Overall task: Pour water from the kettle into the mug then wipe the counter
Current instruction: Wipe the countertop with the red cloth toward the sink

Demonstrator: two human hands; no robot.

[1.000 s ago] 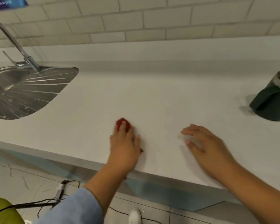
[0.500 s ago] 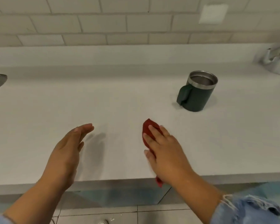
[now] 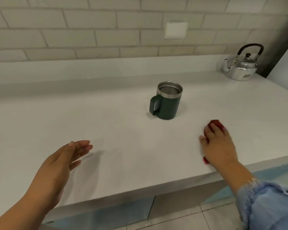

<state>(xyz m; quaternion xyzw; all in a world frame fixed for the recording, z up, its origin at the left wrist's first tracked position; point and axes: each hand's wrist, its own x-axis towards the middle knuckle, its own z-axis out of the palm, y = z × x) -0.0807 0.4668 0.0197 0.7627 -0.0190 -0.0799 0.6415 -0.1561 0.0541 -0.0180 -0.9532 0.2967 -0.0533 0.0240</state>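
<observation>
A dark green mug (image 3: 167, 106) with a steel rim stands upright mid-counter, handle to the left. The silver kettle (image 3: 239, 70) with a black handle sits at the back right corner. My right hand (image 3: 220, 147) lies flat on a red cloth (image 3: 216, 124) and presses it onto the white counter (image 3: 106, 123), to the right of and nearer than the mug. The cloth shows only beyond my fingertips and under my wrist. My left hand (image 3: 60, 166) hovers over the counter's front left with straight, relaxed fingers and holds nothing.
A tiled wall with a white switch plate (image 3: 175, 30) runs behind the counter. The counter's front edge crosses under both wrists, with grey cabinet fronts and floor tiles below. A dark wall end rises right of the kettle.
The view has swung right, away from the sink, bringing the mug and then the kettle into view. The red cloth has slid rightward along the counter under my hand.
</observation>
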